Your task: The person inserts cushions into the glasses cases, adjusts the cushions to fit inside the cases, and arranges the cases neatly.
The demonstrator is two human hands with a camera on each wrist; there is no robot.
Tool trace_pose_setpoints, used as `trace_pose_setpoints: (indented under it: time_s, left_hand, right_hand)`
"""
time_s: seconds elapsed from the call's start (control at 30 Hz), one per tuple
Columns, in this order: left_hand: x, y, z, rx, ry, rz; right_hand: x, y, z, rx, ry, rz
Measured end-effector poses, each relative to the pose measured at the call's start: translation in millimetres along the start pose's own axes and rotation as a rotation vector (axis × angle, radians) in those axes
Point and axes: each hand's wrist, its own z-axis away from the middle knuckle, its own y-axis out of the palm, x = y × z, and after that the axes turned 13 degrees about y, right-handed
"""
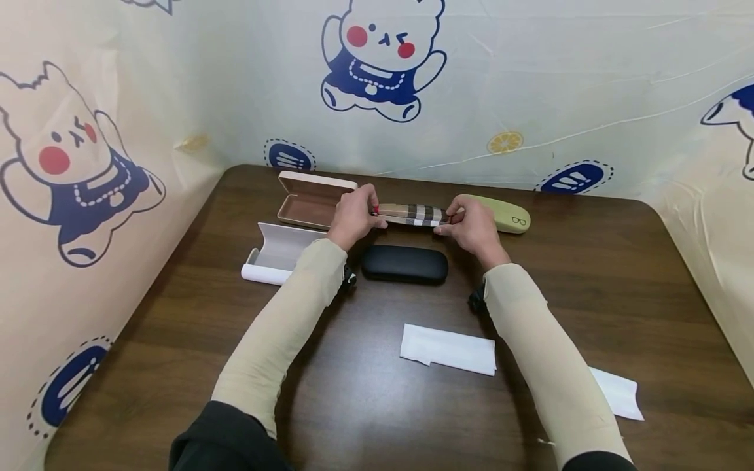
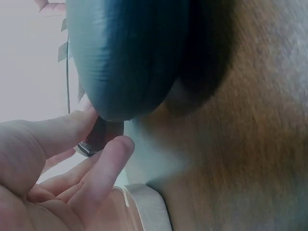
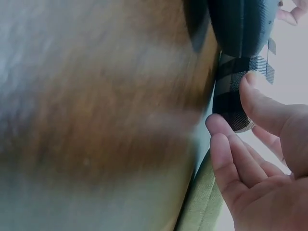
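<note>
A plaid glasses case (image 1: pixel 415 214) in beige, black and white lies crosswise between the two hands at the back of the table. My left hand (image 1: pixel 352 216) grips its left end, thumb on the near side; a bit of red shows by the fingertips. The right hand (image 1: pixel 476 230) holds the other end, with thumb and fingers around the checked tip (image 3: pixel 233 108) in the right wrist view. Just in front of it sits a closed black glasses case (image 1: pixel 404 264), which covers part of the plaid one in both wrist views.
An open brown-lined case (image 1: pixel 309 208) and an open white case (image 1: pixel 272 252) stand at the left. Behind the right hand lies a green case (image 1: pixel 509 216). White folded cloths (image 1: pixel 449 350) (image 1: pixel 618 394) are nearer the front. A patterned curtain (image 1: pixel 235 85) borders the table.
</note>
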Motion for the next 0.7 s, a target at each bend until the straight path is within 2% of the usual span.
trace_pose_setpoints:
  time_s: [0.1,0.33,0.57,0.7]
  left_hand:
    - [-1.2,0.1,0.7,-0.009,0.015,-0.029]
    - [-5.1,-1.5,2.0,0.007,-0.009,-0.066]
    - [-7.0,-0.8,5.1,0.065,0.006,-0.116]
    - [-6.8,0.5,6.7,0.111,0.0,-0.119]
  right_hand:
    - [-1,0,0.7,-0.021,-0.024,-0.007]
    - [-5,1,2.7,-0.025,-0.039,0.006]
    - [-5,3,9.0,-0.036,-0.053,0.083]
    - [-5,4,10.3,-0.031,-0.033,0.115]
